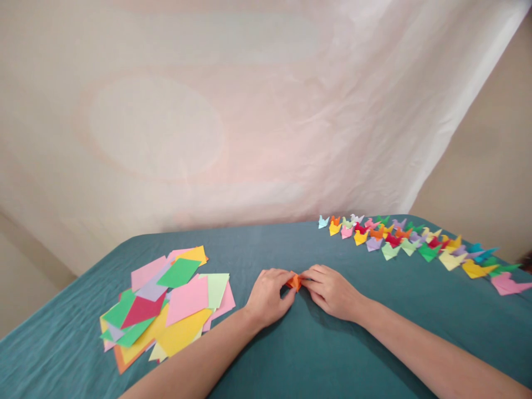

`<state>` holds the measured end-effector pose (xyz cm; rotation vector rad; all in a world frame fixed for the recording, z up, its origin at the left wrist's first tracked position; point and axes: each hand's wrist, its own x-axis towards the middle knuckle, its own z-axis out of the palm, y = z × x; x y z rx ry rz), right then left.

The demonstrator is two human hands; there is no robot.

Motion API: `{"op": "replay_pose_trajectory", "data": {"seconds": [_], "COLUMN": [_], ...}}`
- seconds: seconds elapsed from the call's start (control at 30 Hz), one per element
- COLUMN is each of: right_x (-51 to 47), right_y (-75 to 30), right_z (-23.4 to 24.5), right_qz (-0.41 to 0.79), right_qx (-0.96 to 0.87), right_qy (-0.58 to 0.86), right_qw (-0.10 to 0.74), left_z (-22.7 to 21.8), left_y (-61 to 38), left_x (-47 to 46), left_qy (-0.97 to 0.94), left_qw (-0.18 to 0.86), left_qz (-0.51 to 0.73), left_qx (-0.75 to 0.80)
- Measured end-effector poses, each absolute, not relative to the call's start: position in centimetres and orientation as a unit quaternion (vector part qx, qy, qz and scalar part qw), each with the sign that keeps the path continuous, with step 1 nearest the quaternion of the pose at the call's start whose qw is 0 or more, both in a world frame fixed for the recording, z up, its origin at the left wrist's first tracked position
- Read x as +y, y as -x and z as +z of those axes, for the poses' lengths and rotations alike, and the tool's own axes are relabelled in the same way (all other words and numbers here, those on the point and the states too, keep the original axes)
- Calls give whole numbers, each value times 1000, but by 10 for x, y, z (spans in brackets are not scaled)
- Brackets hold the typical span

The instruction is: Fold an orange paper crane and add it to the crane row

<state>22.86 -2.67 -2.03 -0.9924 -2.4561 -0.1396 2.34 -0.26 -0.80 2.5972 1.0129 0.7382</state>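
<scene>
A small folded orange paper (pixel 295 281) lies on the teal cloth between my two hands. My left hand (pixel 269 296) pinches its left side with curled fingers. My right hand (pixel 330 289) pinches its right side, fingers pressed together on it. Both hands rest low on the cloth near the middle of the table. Most of the orange paper is hidden by my fingertips.
A loose pile of coloured square paper sheets (pixel 166 305) lies at the left. Several folded paper figures (pixel 415 241) in many colours stand in rows at the right, up to the table's edge. The teal cloth (pixel 316 354) covers the table; a pale sheet (pixel 249 111) hangs behind.
</scene>
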Motion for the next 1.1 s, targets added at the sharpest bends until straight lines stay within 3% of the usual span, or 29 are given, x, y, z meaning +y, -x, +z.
{"op": "replay_pose_trajectory", "data": {"seconds": [1.1], "right_x": [-27], "right_y": [-228], "right_z": [-21], "right_qz": [-50], "right_qx": [-892], "right_qy": [382], "right_qw": [235], "left_z": [-19], "left_y": [-24], "left_x": [8], "left_qy": [-871], "left_qw": [179], "left_qz": [296], "left_qx": [350]}}
